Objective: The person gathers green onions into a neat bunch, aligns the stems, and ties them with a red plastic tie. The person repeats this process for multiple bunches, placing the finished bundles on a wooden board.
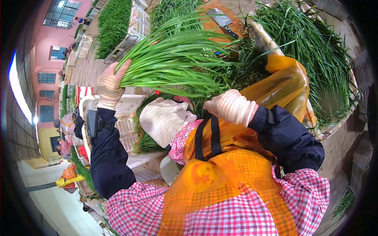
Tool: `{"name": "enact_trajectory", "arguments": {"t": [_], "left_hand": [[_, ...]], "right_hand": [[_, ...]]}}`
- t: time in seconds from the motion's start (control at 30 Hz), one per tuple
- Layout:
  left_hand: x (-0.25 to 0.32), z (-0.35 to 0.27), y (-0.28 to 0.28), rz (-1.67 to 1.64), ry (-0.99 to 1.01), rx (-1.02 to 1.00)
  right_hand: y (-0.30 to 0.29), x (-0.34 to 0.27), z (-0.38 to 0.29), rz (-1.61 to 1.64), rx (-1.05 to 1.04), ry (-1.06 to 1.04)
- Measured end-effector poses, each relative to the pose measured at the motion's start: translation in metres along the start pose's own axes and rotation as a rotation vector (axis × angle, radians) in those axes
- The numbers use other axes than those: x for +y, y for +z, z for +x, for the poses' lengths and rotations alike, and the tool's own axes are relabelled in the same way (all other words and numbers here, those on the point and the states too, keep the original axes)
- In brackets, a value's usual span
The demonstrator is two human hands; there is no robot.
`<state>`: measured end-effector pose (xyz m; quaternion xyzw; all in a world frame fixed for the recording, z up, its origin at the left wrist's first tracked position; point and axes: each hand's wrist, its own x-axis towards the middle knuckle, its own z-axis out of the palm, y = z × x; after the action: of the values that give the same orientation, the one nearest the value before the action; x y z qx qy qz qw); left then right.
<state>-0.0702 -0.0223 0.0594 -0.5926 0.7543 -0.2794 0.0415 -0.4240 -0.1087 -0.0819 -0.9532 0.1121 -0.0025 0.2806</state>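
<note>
My left hand (111,84), in a striped glove with bare fingertips, is shut on a bunch of long green chives (174,62) near the stem ends. The leaves fan out to the right, above my lap. My right hand (230,106), in a similar striped glove, is beside the leaf tips over my orange apron (212,174). Its fingers are curled, and I cannot see whether anything is between them. Beyond the bunch, a cleaver (221,19) with a black handle lies on a round wooden board (208,25). Loose leaves (248,67) lie beside the board.
A large white tub (265,38) heaped with chives (307,59) stands at right. Plastic crates (125,129) and red-banded chive bundles (144,143) are at left, by a whitish cloth (165,121) over my knee. Further crates of greens (113,26) and other people (66,124) are farther off.
</note>
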Motion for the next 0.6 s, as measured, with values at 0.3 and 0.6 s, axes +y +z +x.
{"name": "enact_trajectory", "arguments": {"t": [0.3,0.6], "left_hand": [[-0.002,-0.012,-0.018,0.053,-0.007,0.082],[0.008,-0.014,-0.037,0.072,0.110,0.162]], "right_hand": [[-0.045,0.028,-0.031,0.389,0.481,0.062],[-0.089,0.092,0.006,0.062,0.729,0.230]]}}
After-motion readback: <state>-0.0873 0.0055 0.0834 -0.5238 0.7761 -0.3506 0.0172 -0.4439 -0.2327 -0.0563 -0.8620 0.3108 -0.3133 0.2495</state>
